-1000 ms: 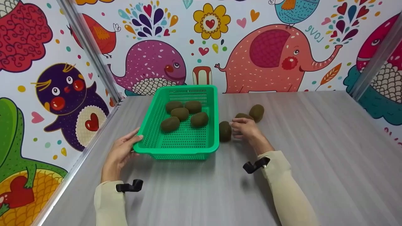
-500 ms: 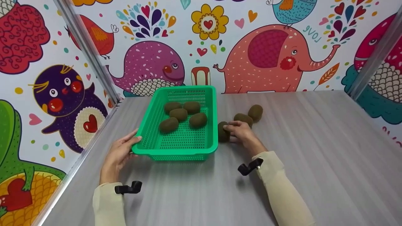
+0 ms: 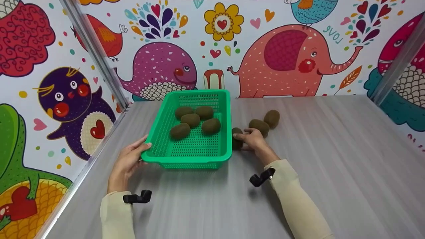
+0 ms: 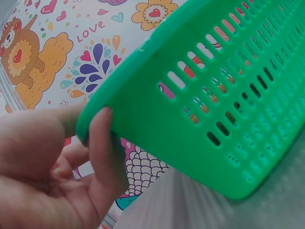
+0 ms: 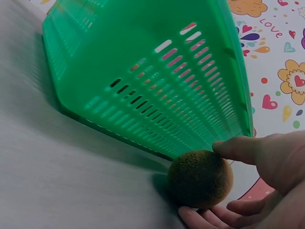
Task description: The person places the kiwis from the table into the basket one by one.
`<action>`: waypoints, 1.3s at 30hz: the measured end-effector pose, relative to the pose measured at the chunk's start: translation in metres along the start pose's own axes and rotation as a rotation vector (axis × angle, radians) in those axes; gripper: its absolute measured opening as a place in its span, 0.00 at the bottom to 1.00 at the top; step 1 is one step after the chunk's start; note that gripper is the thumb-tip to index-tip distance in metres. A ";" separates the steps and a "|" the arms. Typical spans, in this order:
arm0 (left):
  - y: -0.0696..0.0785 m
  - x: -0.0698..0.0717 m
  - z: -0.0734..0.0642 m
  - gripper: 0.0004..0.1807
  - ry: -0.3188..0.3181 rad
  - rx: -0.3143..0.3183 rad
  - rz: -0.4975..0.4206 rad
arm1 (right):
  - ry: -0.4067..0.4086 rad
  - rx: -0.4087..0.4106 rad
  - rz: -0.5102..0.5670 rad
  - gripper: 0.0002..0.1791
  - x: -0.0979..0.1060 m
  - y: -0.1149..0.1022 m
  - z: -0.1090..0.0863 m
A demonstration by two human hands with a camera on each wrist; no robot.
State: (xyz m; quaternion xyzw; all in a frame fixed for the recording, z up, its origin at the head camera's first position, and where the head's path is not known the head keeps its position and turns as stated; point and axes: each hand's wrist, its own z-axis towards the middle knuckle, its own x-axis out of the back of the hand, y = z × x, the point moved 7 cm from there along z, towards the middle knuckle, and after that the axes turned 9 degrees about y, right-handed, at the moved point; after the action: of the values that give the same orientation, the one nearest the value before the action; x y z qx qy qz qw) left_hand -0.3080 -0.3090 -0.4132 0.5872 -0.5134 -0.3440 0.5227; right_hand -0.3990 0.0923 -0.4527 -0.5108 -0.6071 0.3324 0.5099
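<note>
A green perforated plastic basket stands on the table with several brown kiwis inside. My left hand grips its near left corner, the thumb curled over the rim in the left wrist view. To the right of the basket, my right hand holds a kiwi between thumb and fingers, close against the basket's side. In the right wrist view the thumb lies on top of this kiwi and the fingers reach under it. Two more kiwis, a nearer one and a farther one, lie just beyond the right hand.
The grey wood-grain table extends to the right and in front of the basket. A wall with cartoon animals closes off the back, and another printed wall runs along the left, with metal posts at the corners.
My right hand has moved left and slightly nearer, from beside the kiwi to a hold on it, uncovering the kiwi behind. The left hand and basket stay in place.
</note>
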 end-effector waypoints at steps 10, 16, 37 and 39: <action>0.000 0.000 0.000 0.34 -0.011 0.004 -0.011 | 0.001 0.006 0.039 0.41 0.000 0.000 -0.001; 0.001 0.000 -0.001 0.34 -0.008 0.005 -0.020 | -0.010 -0.007 0.074 0.39 0.000 0.000 0.001; 0.002 0.000 -0.002 0.34 0.002 -0.003 0.006 | -0.025 -0.064 0.241 0.38 0.011 -0.008 -0.003; 0.001 0.000 -0.002 0.34 0.002 0.000 0.005 | -0.026 -0.067 0.255 0.38 0.012 -0.008 -0.003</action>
State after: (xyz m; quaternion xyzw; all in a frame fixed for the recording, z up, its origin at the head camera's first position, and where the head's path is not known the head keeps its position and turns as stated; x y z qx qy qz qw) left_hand -0.3066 -0.3089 -0.4117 0.5863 -0.5142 -0.3423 0.5241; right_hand -0.3983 0.1011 -0.4414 -0.5962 -0.5546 0.3806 0.4382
